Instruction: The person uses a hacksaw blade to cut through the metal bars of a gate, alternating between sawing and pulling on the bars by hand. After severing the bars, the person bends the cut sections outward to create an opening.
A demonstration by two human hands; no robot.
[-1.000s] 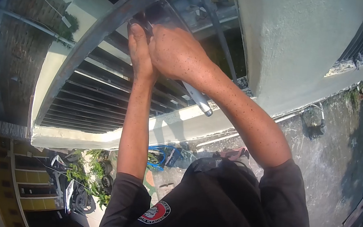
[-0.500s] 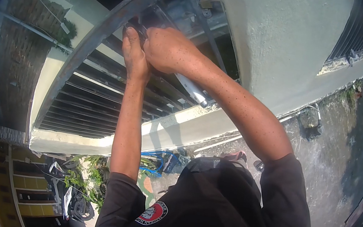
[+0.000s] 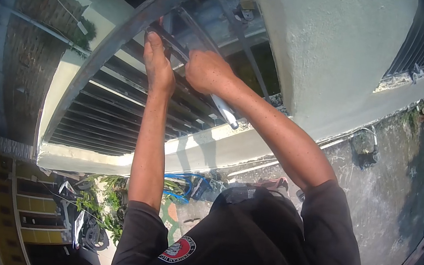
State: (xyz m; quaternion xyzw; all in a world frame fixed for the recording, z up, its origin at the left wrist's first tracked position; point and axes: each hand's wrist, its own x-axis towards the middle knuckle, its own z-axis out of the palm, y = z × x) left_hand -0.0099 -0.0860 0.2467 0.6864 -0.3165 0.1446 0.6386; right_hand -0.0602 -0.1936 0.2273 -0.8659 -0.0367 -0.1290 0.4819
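Observation:
My left hand (image 3: 159, 70) is closed round the upper part of a dark bar of the metal fence (image 3: 123, 26), thumb towards me and fingers hidden behind. Lower on the same bar, a little to the right, my right hand (image 3: 207, 72) is a fist round it. Anything small inside that fist is hidden. From under the right wrist the bar's pale, silvery lower end (image 3: 227, 114) sticks out above the sill.
A pale plastered wall (image 3: 317, 55) stands right of the fence, with a low ledge (image 3: 187, 153) below. Blue-framed object (image 3: 182, 183), plants (image 3: 107, 207) and a motorcycle (image 3: 93, 232) are lower left. Rough concrete ground (image 3: 354, 208) lies at right.
My right hand has slid down and right along the bar, away from my left hand, which stays nearly in place. The view has shifted slightly.

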